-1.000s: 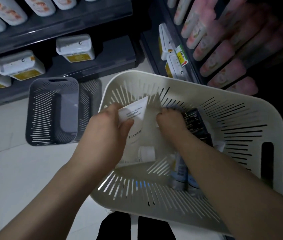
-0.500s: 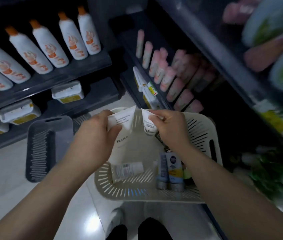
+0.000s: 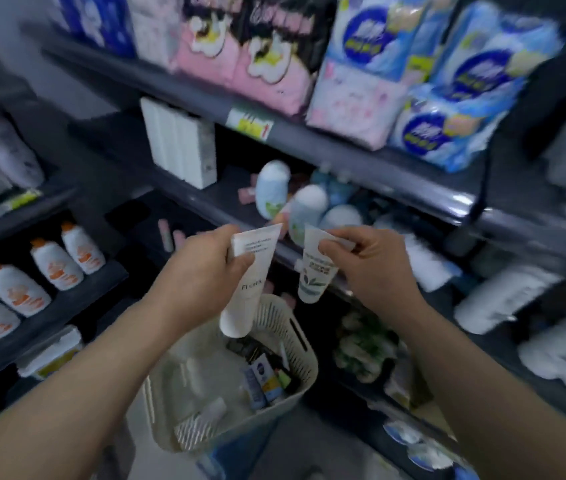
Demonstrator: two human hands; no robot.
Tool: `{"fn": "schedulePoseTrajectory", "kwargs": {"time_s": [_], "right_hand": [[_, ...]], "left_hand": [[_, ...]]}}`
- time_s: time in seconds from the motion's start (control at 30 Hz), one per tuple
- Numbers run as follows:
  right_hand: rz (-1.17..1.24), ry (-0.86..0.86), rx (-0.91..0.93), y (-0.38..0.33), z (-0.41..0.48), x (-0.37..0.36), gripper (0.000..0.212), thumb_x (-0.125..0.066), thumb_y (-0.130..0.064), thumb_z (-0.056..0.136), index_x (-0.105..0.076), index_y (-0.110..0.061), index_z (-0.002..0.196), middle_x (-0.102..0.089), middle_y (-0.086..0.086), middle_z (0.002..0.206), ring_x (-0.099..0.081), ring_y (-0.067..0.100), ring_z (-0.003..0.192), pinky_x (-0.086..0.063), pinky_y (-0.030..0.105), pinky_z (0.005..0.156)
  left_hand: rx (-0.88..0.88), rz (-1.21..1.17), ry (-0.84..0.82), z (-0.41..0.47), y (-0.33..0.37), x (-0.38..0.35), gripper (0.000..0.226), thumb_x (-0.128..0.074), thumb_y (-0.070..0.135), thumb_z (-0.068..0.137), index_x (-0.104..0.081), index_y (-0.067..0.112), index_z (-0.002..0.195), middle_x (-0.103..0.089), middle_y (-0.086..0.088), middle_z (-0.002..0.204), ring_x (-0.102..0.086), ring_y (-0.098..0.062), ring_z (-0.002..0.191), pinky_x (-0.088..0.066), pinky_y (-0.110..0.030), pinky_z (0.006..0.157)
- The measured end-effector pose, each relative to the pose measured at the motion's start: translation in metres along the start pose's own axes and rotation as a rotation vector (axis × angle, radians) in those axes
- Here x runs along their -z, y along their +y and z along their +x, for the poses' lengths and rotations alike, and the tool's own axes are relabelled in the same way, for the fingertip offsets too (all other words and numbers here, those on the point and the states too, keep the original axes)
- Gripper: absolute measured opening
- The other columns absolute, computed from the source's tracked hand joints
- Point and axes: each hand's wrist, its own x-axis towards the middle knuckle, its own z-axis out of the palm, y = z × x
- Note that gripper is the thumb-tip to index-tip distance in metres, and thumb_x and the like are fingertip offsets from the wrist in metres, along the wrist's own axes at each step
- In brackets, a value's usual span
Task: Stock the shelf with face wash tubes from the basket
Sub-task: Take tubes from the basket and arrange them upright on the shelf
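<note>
Head view, close, facing shelves (image 3: 343, 152) (blurred), angled downward

The left hand (image 3: 205, 268) covers the upper edge of the left tube (image 3: 252, 292), whose small print is too fine to read. The right hand (image 3: 375, 261) hides the crimped end of the right tube (image 3: 316, 275); its label is blurred. The left tube's cap end hides part of the basket (image 3: 276, 315), and the goods inside are too small and dim to name. Both forearms run off the bottom edge. The packs (image 3: 368, 74) up top are cut by the upper edge and smeared. The price tag (image 3: 248, 123) is unreadable. White goods (image 3: 506, 296) at the right are shapeless blur.
</note>
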Motion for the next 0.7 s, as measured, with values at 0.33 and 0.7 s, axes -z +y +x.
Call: {"fn": "schedulePoseTrajectory", "kwargs": {"time_s": [0.33,0.7], "right_hand": [[-0.192,0.308,-0.06,-0.046,-0.055,0.229,0.011,-0.071,-0.018,0.081,-0.074,-0.029,0.082,-0.065,-0.024,0.06,-0.058,-0.005,0.055,-0.041,0.011,0.056],[-0.343,0.605,-0.155,-0.031,-0.101,0.429,0.009,-0.071,-0.02,0.079,-0.071,-0.029,0.078,-0.068,-0.015,0.07,-0.058,0.001,0.056,-0.047,0.017,0.055]], "left_hand": [[-0.453,-0.089,-0.01,0.02,0.205,0.013,0.016,-0.063,0.029,0.082,-0.062,0.018,0.092,-0.066,0.001,0.086,-0.061,-0.02,0.083,-0.048,-0.035,0.071],[-0.647,-0.186,-0.07,0.029,0.418,-0.045,0.011,-0.067,0.025,0.078,-0.066,0.017,0.085,-0.066,0.004,0.082,-0.06,-0.016,0.079,-0.047,-0.03,0.07]]}}
